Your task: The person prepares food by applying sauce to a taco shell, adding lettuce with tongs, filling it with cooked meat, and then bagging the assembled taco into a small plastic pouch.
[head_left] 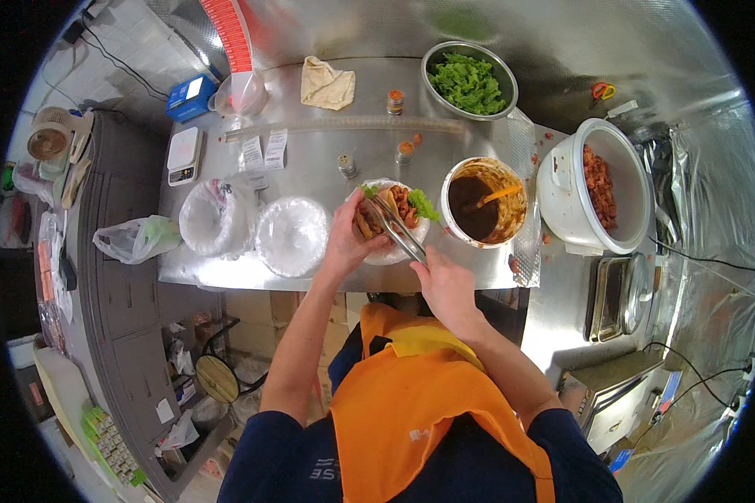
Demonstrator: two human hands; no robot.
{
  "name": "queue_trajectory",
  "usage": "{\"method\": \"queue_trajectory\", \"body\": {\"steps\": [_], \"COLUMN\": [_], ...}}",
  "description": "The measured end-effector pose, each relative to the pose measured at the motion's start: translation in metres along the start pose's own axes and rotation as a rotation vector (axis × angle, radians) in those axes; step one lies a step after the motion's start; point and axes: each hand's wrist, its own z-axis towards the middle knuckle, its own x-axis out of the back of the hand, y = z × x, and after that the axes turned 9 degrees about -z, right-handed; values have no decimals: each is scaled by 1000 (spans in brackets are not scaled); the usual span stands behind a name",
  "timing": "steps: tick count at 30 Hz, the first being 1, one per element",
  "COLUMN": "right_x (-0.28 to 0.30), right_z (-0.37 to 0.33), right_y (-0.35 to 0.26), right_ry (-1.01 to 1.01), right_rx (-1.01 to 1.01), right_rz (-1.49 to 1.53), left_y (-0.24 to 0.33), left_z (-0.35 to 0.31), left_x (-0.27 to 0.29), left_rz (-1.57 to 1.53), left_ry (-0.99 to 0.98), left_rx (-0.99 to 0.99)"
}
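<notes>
In my left hand (346, 241) is a split flatbread (367, 225), its fingers wrapped round the near-left side. Chunks of reddish-brown meat (405, 206) and green lettuce leaves (424, 205) fill it and stick out at the far side. My right hand (445, 283) grips metal tongs (400, 230), whose tips reach in among the filling. Whether the tips pinch a piece cannot be made out. Under the bread is a plastic-covered round plate (392, 253). Just right of it stands a white bucket (449, 225) of brown sauce with an orange-handled utensil (497, 198) in it.
Plastic-covered plates (294, 236) and a bagged bowl (213, 220) sit left. A steel bowl of lettuce (470, 84) stands at the back, a white tub (562, 189) of meat pieces right. Small spice jars (346, 166), paper slips (275, 149), a cloth (327, 84) and a scale (184, 157) lie around.
</notes>
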Motion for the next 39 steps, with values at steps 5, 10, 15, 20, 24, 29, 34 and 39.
{"method": "queue_trajectory", "body": {"steps": [5,10,15,20,24,29,34,39], "right_x": [3,-15,-6,-18,-20,-34,-29,-30], "right_z": [-2,0,-2,-9,-4,2,-1,2], "right_y": [-11,-4,-7,-7,-9,-11,-10,-4], "right_ry": [-8,-3,6,42,68,32,71,10], "right_rx": [-45,5,-32,-52,-47,-56,-75,-87], "right_rz": [-74,-31,0,32,43,43,138,216], "left_y": [-6,-11,-15,-27,-23,-24,-16,-17], "left_z": [0,1,-1,-7,-8,-8,-10,-10], "left_x": [2,1,-1,-2,-2,-8,-8,-9], "left_rz": [-31,-110,-203,-29,87,91,30,-18], "left_ry": [-22,-30,-9,19,26,60,62,39], "left_rx": [-1,47,56,-95,-151,-166,-121,-88]}}
